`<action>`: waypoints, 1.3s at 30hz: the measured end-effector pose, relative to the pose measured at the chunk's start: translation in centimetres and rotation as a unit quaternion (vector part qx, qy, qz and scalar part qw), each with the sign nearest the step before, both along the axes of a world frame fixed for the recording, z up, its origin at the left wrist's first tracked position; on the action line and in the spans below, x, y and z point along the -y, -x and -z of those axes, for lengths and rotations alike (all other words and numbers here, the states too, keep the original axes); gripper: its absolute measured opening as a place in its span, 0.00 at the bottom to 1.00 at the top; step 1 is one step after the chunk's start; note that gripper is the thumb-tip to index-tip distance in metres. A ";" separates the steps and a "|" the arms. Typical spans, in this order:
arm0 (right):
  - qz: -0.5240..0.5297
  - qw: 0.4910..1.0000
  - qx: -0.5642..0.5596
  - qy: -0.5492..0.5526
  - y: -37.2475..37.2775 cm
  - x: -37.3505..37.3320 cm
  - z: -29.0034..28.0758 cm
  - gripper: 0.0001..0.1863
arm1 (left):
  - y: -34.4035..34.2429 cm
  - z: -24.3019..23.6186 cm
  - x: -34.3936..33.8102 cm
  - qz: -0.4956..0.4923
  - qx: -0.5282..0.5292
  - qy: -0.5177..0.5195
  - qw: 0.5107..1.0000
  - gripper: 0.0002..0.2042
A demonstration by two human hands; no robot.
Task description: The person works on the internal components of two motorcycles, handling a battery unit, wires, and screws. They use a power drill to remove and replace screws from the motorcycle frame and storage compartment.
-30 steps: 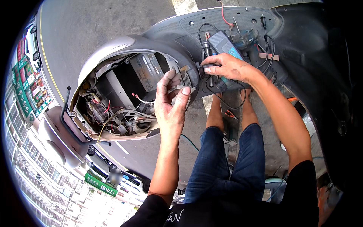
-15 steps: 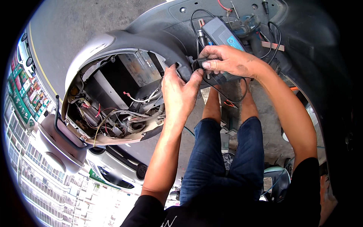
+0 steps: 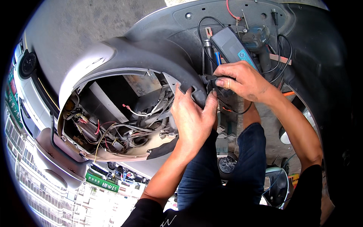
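Observation:
My left hand [image 3: 193, 115] grips the lip of the grey scooter body shell [image 3: 147, 53], fingertips curled over its notched edge, thumb near a black connector piece [image 3: 210, 86]. My right hand [image 3: 245, 83] pinches that black piece beside the shell's rim; its details are partly hidden by my fingers. The shell's open cavity holds bundled wires [image 3: 124, 126] and a white lead with red terminal [image 3: 136, 111]. Just beyond my right hand lie a grey charger box [image 3: 228, 41] with looping black cable and a dark power tool [image 3: 257, 38].
The ribbed floorboard [image 3: 177, 22] carries a red cable [image 3: 232, 11] and assorted tools. A detached grey plastic part [image 3: 56, 166] is at lower left. Cars stand along the street [image 3: 26, 94]. My legs [image 3: 251, 151] are below; black bodywork [image 3: 317, 49] borders the right.
My left hand has moved up and right from over the cavity onto the shell's edge. My right hand has shifted slightly rightward and down with the black piece. The whole view has also shifted.

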State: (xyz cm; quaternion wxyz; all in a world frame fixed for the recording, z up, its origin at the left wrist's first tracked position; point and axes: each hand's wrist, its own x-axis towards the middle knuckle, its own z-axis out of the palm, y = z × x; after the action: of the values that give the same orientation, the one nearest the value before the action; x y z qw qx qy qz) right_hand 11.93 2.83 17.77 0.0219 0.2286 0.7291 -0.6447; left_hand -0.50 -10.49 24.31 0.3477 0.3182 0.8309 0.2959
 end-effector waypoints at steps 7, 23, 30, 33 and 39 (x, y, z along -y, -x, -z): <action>0.025 0.998 0.036 0.034 -0.1 1.8 2.1 0.14 | 1.0 2.5 0.8 0.063 -0.030 0.014 0.997 0.13; 0.086 0.979 0.183 -0.023 -8.0 -1.0 0.3 0.16 | -3.1 7.1 -4.6 0.140 0.111 -0.034 0.983 0.15; 0.100 0.972 0.208 0.054 -10.8 1.1 1.1 0.14 | -5.6 7.6 -2.9 0.148 0.135 -0.003 0.980 0.17; 0.143 0.965 0.217 0.041 -11.7 3.1 1.1 0.14 | -6.0 7.9 -2.4 0.174 0.138 0.001 0.975 0.19; 0.178 0.955 0.229 0.059 -12.8 2.3 1.4 0.15 | -5.9 7.4 -5.0 0.224 0.172 0.036 0.959 0.21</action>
State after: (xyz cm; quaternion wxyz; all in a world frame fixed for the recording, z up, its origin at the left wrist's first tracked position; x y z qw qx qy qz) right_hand 24.72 0.53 16.36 0.0871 0.4947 0.6124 -0.6105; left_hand 5.45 -5.46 16.94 0.5537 0.4280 0.6762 0.2302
